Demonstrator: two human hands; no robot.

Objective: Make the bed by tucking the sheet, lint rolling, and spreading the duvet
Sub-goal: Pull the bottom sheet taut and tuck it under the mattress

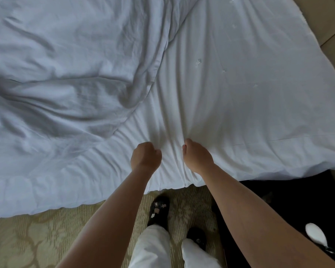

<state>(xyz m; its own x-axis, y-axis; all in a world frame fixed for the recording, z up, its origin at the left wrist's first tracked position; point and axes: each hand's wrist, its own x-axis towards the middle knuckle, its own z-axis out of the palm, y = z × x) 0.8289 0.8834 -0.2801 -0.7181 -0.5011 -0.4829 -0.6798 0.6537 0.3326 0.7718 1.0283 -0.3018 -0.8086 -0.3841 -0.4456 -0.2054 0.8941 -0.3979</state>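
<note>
Two black slippers (159, 211) on carpet (46, 238)

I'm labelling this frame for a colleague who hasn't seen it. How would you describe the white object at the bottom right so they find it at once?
Start from the white duvet covering the bed, then drop past its near edge to the dark patch at lower right. Beside the right forearm lies a small white oval object, glossy and hard-looking, unlike the soft fabric around it.

White duvet (240, 89) spread flat over the bed from 12 to 3 o'clock, near edge hanging toward the carpet at 6, bunched into creases at center; rumpled white sheet (66, 74) heaped from 9 to 11 o'clock.
</note>
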